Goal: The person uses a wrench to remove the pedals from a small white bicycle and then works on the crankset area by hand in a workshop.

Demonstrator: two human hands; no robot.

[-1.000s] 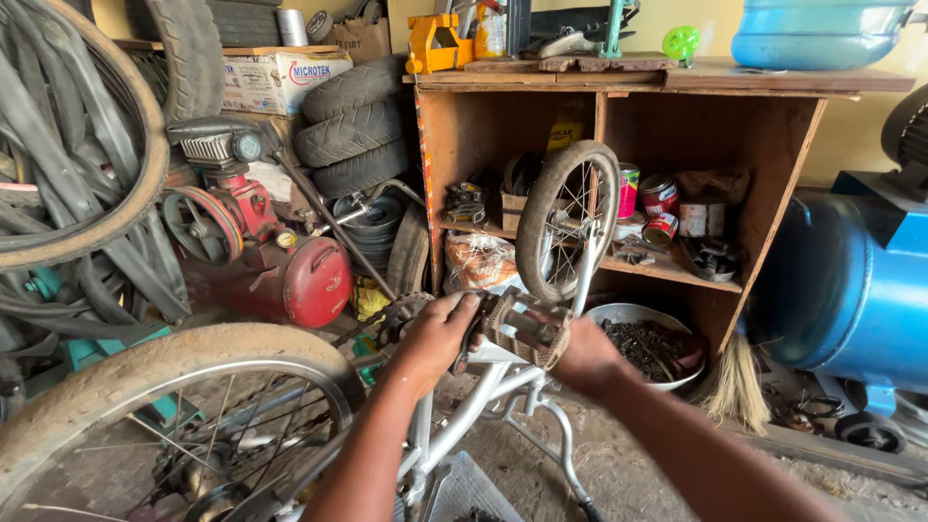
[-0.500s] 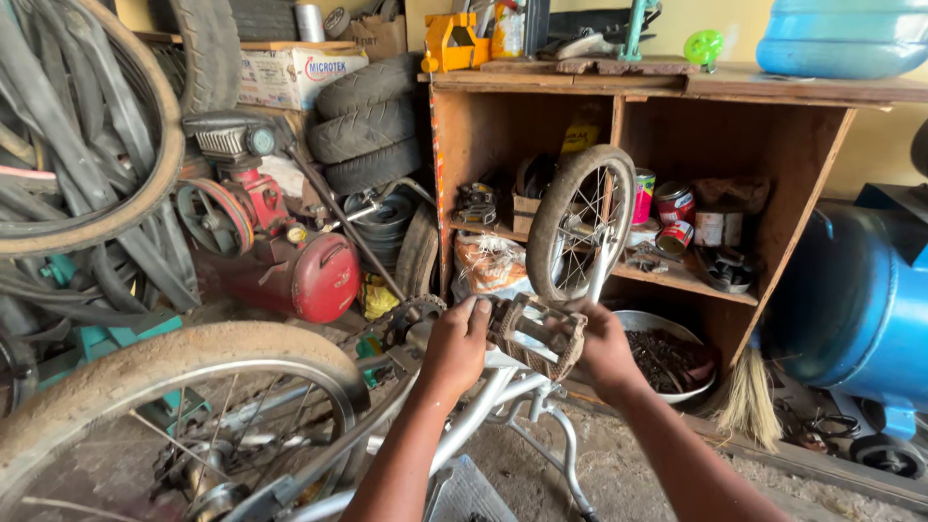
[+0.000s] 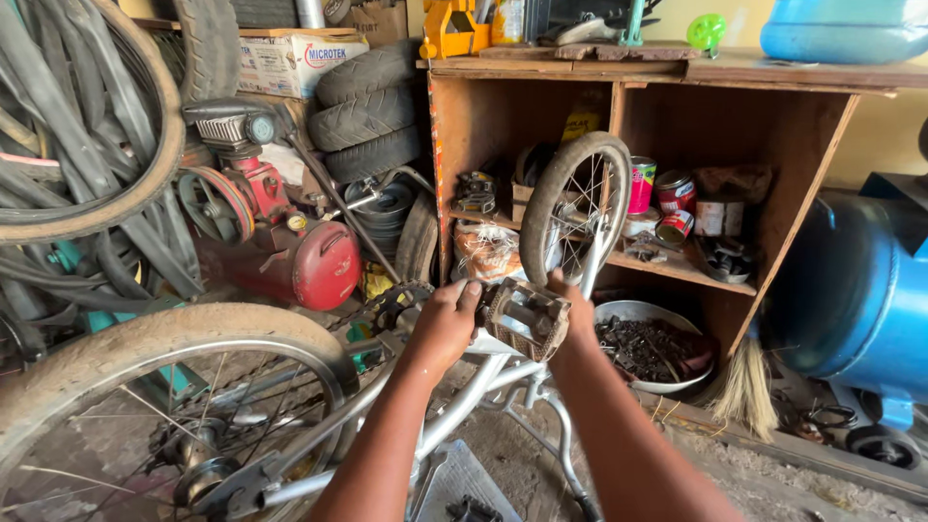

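Hands had barely shifted; left hand [image 3: 447, 324] and right hand [image 3: 577, 314] stayed clamped on pedal [image 3: 523, 317]; work seemingly ongoing beside wheel [image 3: 576, 208].

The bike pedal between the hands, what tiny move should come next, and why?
Probably a small turn of the pedal. The left hand grips beside its near end, the right hand rests at its far end, and the upside-down bicycle's silver frame lies below, so both hands look set to twist it.
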